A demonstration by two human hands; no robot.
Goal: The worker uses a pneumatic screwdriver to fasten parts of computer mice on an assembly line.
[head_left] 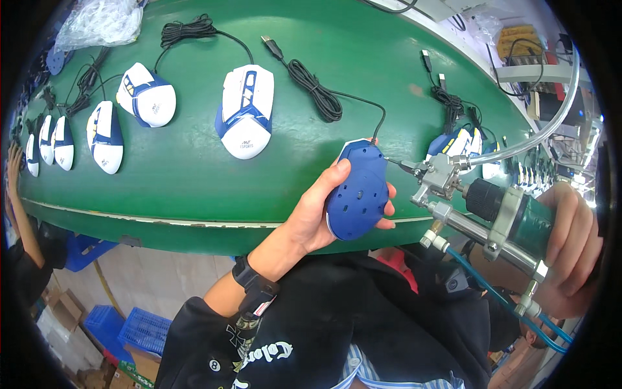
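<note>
Blue mouse (pixel 358 192) underside-up, gripped by left hand (pixel 311 217) | right hand (pixel 570 249) grips pneumatic tool (pixel 492 207)

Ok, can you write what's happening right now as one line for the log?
left hand: holds blue mouse underside up | right hand: grips metal tool, tip at mouse edge | green belt: white-and-blue mice lined up

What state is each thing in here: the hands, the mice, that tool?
Left hand: holding blue mouse, underside up.
Right hand: gripping tool, tip at the mouse's edge.
White mice: top up on green belt, cables bundled.
Clear hose: attached to tool.
</note>
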